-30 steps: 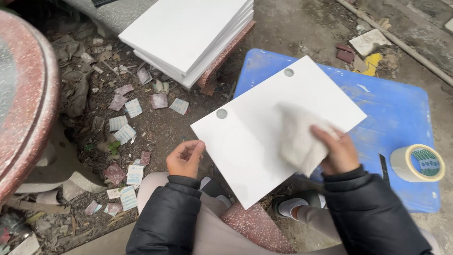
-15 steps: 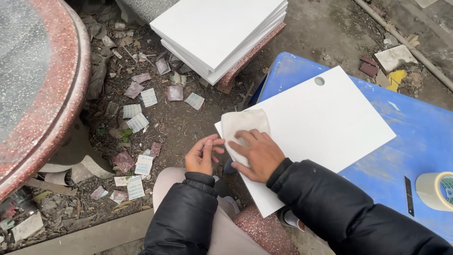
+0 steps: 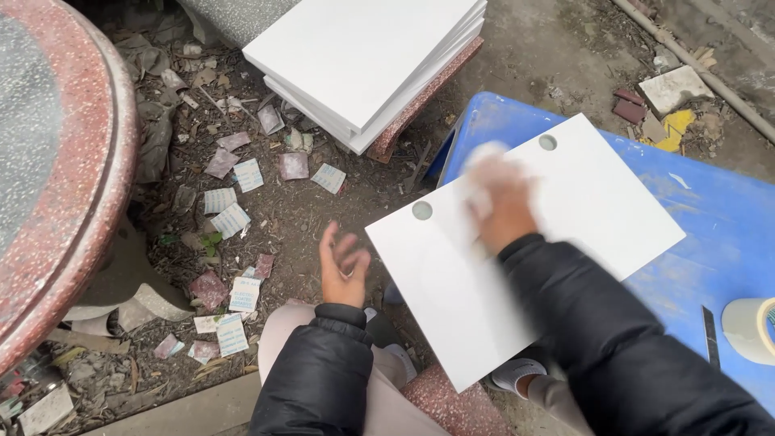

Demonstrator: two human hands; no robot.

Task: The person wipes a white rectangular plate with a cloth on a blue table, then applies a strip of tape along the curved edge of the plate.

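Observation:
A square white tile (image 3: 601,214) with two round holes lies tilted over the edge of a blue plastic table (image 3: 726,218) and my lap. My right hand (image 3: 502,202) is blurred in motion and presses a white cloth (image 3: 483,161) onto the tile near its upper edge, between the two holes. My left hand (image 3: 343,266) hovers just left of the tile's near-left corner. Its fingers are spread and blurred, and it holds nothing. Both arms wear black padded sleeves.
A stack of white tiles (image 3: 363,56) rests on a reddish slab at top centre. A round red speckled stone table (image 3: 73,186) fills the left. Paper scraps (image 3: 234,218) litter the dirt. A tape roll (image 3: 751,327) and a dark blade (image 3: 709,327) lie on the blue table.
My right hand has swept the cloth from the tile's left corner up toward the middle of its upper edge. My left hand has come off the tile's edge and opened.

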